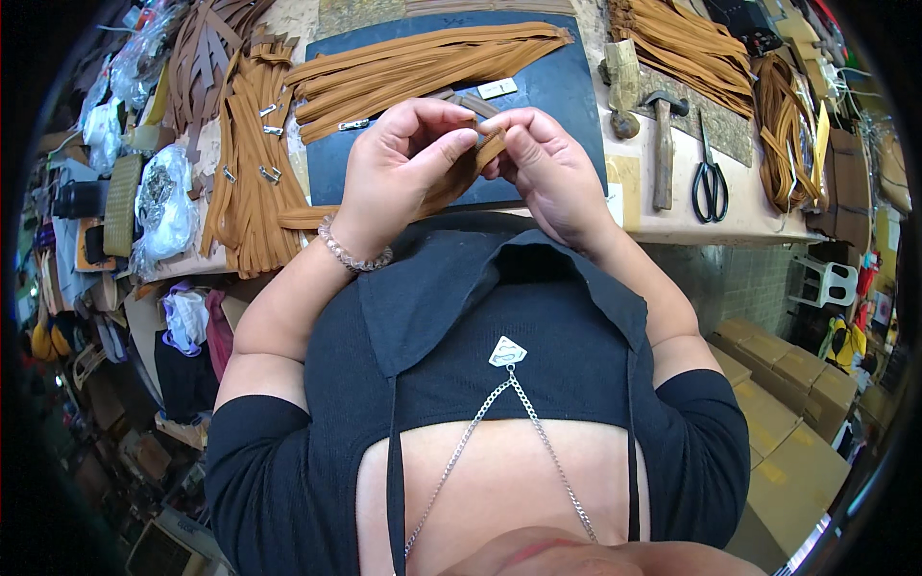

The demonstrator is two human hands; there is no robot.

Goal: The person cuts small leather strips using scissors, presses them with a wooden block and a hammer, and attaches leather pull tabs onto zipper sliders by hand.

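Note:
Both hands meet over a dark blue mat (576, 144), pinching one brown zipper tape (490, 149) between them. My left hand (408, 158) has thumb and fingers closed on the tape near its end. Close against it, my right hand (552, 168) pinches the same end. The tape drops behind my left hand; part of it is hidden there. Just beyond the hands, a bundle of brown zipper tapes (423, 72) lies across the mat. A metal zipper slider (353, 124) rests by its near edge, and a small white piece (497, 88) lies beside it.
More brown zipper tapes (252, 163) with metal sliders hang over the table edge at left. At right lie a hammer (664, 154), black-handled scissors (710, 187), a wooden tool (623, 82) and further tape bundles (687, 48). Cardboard boxes (783, 413) stand below, right.

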